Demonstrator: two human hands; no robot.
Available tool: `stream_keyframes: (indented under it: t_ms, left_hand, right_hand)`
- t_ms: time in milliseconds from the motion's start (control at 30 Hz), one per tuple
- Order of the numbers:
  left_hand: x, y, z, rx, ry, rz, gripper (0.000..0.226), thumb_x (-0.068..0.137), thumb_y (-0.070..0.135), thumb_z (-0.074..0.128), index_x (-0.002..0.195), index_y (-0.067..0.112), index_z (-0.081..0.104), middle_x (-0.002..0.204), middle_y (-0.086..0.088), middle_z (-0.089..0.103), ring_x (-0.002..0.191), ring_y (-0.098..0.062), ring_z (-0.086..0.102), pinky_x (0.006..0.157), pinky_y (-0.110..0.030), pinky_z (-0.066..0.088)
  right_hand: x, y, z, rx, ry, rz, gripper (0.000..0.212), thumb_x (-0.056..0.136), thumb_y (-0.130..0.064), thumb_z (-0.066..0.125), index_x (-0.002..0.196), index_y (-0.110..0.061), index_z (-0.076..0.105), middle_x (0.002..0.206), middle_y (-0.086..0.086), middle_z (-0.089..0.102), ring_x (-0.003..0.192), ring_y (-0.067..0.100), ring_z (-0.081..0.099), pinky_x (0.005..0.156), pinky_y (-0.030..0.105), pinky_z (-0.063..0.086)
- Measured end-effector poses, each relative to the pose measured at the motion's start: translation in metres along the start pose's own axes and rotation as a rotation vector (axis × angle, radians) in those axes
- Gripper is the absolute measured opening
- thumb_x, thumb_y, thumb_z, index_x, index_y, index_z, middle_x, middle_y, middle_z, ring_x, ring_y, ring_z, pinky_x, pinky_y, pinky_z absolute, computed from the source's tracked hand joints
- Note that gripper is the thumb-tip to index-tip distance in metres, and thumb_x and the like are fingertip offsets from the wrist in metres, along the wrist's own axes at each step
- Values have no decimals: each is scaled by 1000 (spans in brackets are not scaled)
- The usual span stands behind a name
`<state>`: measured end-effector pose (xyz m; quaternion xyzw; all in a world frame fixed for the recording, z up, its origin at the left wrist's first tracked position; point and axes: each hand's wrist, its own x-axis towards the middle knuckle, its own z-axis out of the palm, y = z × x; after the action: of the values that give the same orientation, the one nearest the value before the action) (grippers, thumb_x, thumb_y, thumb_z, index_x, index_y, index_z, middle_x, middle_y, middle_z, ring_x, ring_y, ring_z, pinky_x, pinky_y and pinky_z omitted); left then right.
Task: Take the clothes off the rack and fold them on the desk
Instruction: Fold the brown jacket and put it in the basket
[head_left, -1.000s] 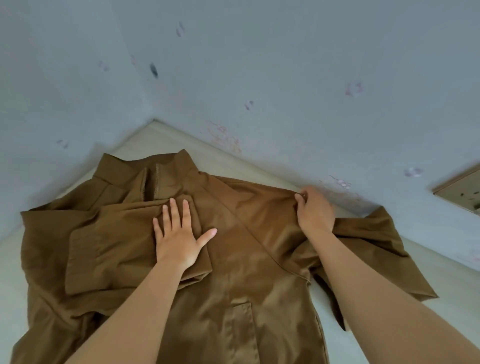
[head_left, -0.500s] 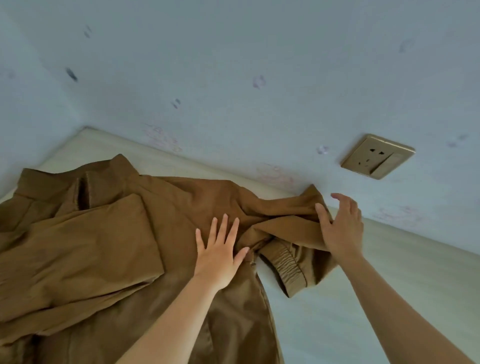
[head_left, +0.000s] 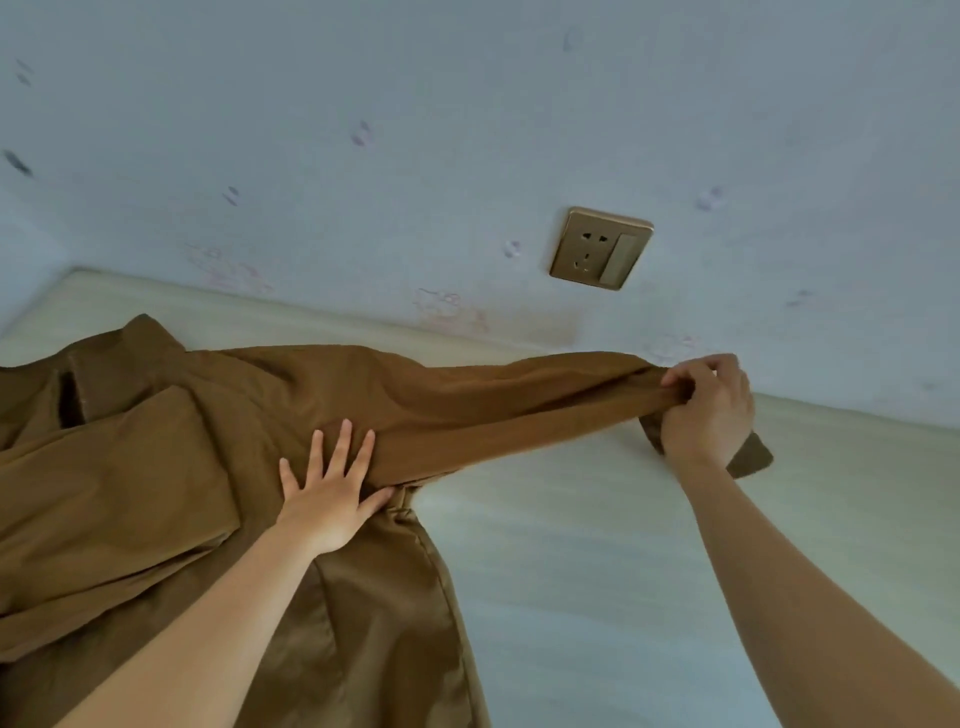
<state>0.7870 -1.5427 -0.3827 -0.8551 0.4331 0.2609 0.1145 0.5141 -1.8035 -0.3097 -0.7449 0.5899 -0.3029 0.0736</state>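
Folding half done: jacket (head_left: 363, 623) on bench (head_left: 623, 571), left sleeve (head_left: 114, 478) tucked; your right hand (head_left: 709, 410) grips right sleeve (head_left: 519, 410), left hand (head_left: 332, 499) flat, pressing jacket.

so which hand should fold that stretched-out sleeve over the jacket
Right. The right hand grips the sleeve at its cuff end, stretched out over the desk; the left hand lies flat on the jacket, probably pinning it.
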Motion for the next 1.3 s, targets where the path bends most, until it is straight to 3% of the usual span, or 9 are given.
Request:
stream_keyframes:
  t_ms: [133,267,467,533,667,800,900,1033,1300]
  left_hand:
    - [-2,10,-3,-55,19,-5,76,89,73,9,150,36,-16,157,3,-27,146,-28,-20,116,-56,-5]
    - [-3,37,0,-99,85,156,64,93,67,13,148,47,-12,157,10,-25,146,-22,-21,118,-51,-8]
    - [-14,78,8,-78,70,320,70,96,58,34,147,49,-13,157,11,-25,145,-19,-22,118,-48,-8]
    - [-18,84,1,-204,37,311,69,94,57,42,150,47,2,160,12,-14,148,-18,-14,119,-46,-4]
    - [-34,92,-50,-937,-144,213,71,84,71,47,145,35,36,153,10,32,138,-12,31,111,-34,27]
    - [-40,84,-98,-1699,-213,181,91,70,75,56,144,25,39,141,0,51,130,-21,47,113,-47,31]
    - [-49,54,-113,-2069,-270,150,70,75,56,71,131,20,51,131,-10,59,121,-30,56,105,-53,41]
    - [-67,-7,-91,-2168,46,-126,41,90,5,63,130,9,54,119,-12,66,109,-28,64,87,-39,54]
    - [-168,-208,-98,-2315,640,-331,37,88,15,55,125,16,59,118,-4,67,105,-22,63,86,-38,51]
  right_hand:
    - [-14,46,-1,-133,-341,487,23,84,-1,56,96,-19,63,118,9,48,112,34,43,94,39,34]
    - [-38,59,-7,649,-313,1202,28,86,-18,64,107,-2,55,84,10,51,80,24,54,88,35,51]
    - [-13,43,-2,1223,-344,1304,44,85,-22,72,123,-17,50,112,3,59,92,15,59,80,23,52]
    - [-5,32,1,1025,-297,1185,52,84,-14,72,131,-15,49,119,4,62,88,16,59,67,20,50]
    - [-9,-21,-4,550,-231,559,61,89,-4,51,146,-24,38,124,3,56,115,28,53,97,36,45]
    - [-63,-81,-4,398,-411,-144,60,86,1,49,139,-27,49,103,-3,57,102,24,48,96,43,42]
    - [-105,-110,9,223,-665,-550,64,90,-7,47,144,-40,37,100,-10,50,104,14,38,99,40,34]
    - [-135,-148,18,176,-851,-669,53,98,-18,42,144,-43,33,106,-17,39,113,8,33,109,35,26]
    - [-169,-211,43,-8,-820,-785,71,88,-42,54,150,-39,19,157,-10,15,145,16,12,119,40,13]
